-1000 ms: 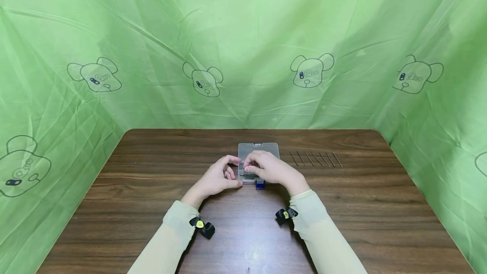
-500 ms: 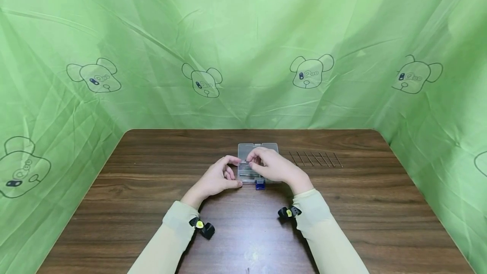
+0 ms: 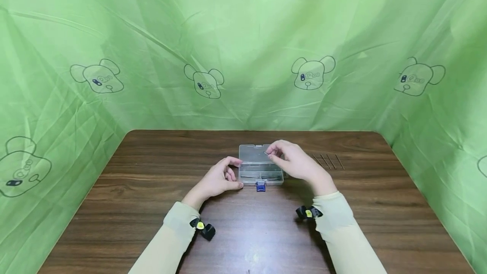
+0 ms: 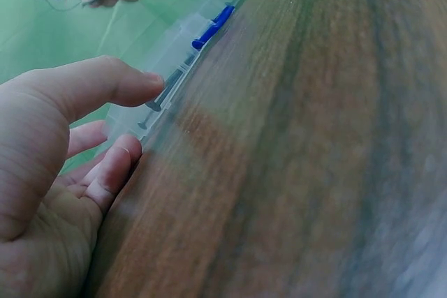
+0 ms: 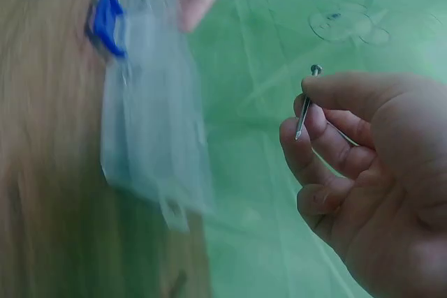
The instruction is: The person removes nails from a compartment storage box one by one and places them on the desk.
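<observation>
A clear plastic box [image 3: 249, 168] with a blue latch [image 3: 260, 187] lies on the table, its lid [image 3: 249, 154] folded back. Nails [image 3: 271, 178] lie in its front compartments. My left hand [image 3: 218, 176] holds the box's left end, thumb at the front corner and index finger at the side farther back. Above the lid's right part, my right hand [image 3: 298, 163] pinches a single nail [image 5: 305, 106] between thumb and fingers, its head up in the right wrist view. Past that hand, more nails [image 3: 329, 162] lie in a slanted row; part of the row is hidden.
The wooden table [image 3: 152, 160] has rounded far corners. Green cloth [image 3: 243, 54] with printed bear heads hangs behind it and at both sides. A black strap device [image 3: 309, 213] sits on each wrist.
My right hand has lifted out from over the box and moved right, carrying a nail. The box's compartments have come into sight. My left hand has stayed in place.
</observation>
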